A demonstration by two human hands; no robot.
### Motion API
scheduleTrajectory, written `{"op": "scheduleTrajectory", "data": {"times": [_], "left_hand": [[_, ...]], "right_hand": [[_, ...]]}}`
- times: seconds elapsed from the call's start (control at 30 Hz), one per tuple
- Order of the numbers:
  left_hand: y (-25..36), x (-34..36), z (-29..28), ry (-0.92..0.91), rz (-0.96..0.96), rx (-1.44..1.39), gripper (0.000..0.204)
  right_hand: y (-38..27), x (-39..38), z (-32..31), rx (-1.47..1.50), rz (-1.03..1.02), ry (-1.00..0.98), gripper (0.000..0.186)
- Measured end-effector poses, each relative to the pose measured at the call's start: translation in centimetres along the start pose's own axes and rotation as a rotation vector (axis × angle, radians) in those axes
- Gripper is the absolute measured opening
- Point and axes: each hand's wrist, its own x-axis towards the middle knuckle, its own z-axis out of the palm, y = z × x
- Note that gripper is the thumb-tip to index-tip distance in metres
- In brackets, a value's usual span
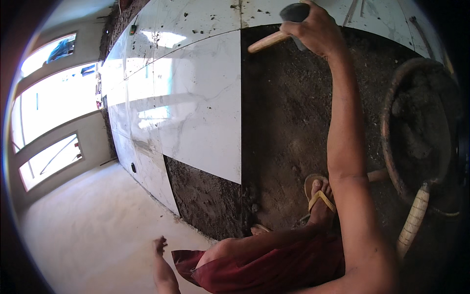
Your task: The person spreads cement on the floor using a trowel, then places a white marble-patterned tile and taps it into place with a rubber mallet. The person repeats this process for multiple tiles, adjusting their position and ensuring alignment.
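Note:
My right hand (320,30) is stretched out at the far side, fingers closed round a rubber mallet (268,42). The mallet has a black head, partly hidden by my fingers, and a pale wooden handle pointing left. Beneath it lies dark, rough mortar or soil (286,108), bordered on the left by glossy white marbled tiles (203,108). My left hand (160,245) hangs low over the pale floor at the lower left, apart from everything. Its fingers are loosely bent and somewhat apart, with nothing visible in them.
A round tub (387,127) of dark grey mix stands at the right, beside a handle (413,220) wrapped in pale material. My sandalled foot (320,193) rests on the dark bed. Crumbs dot the far tiles (274,12). Window openings (54,108) are at the left.

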Motion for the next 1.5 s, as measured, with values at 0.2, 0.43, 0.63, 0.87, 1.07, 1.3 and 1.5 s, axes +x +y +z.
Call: {"op": "scheduleTrajectory", "data": {"times": [0.2,0.43,0.63,0.87,1.07,1.3,1.5], "left_hand": [[-8.5,-3.7,0.0,0.014,0.071,-0.107,0.029],[-4.8,3.3,-4.5,0.046,0.565,-0.128,0.071],[28.7,-16.5,3.1,-0.221,1.139,-0.364,0.047],[36.5,-32.9,-2.0,-0.613,1.413,-1.141,0.013],[36.1,-27.6,-7.7,-0.761,1.259,-2.098,0.022],[32.6,-24.0,-8.6,-1.199,1.204,-2.173,0.035],[31.5,-22.1,-10.8,-0.924,1.478,-2.391,0.05]], "right_hand": [[1.6,-0.2,-6.4,0.087,-0.387,0.009,0.041],[-5.1,-2.5,1.3,0.031,-0.362,0.056,0.072],[-25.2,-14.9,-0.1,-0.341,-0.65,-0.632,0.067],[-34.6,-24.5,5.1,0.221,-1.074,-0.322,0.056],[-29.5,-29.0,10.8,-0.124,-0.933,-0.482,0.047],[-23.0,-29.6,10.2,-0.152,-0.628,-0.794,0.021],[-12.4,-30.1,2.7,-0.469,-0.214,-0.623,0.017]]}}
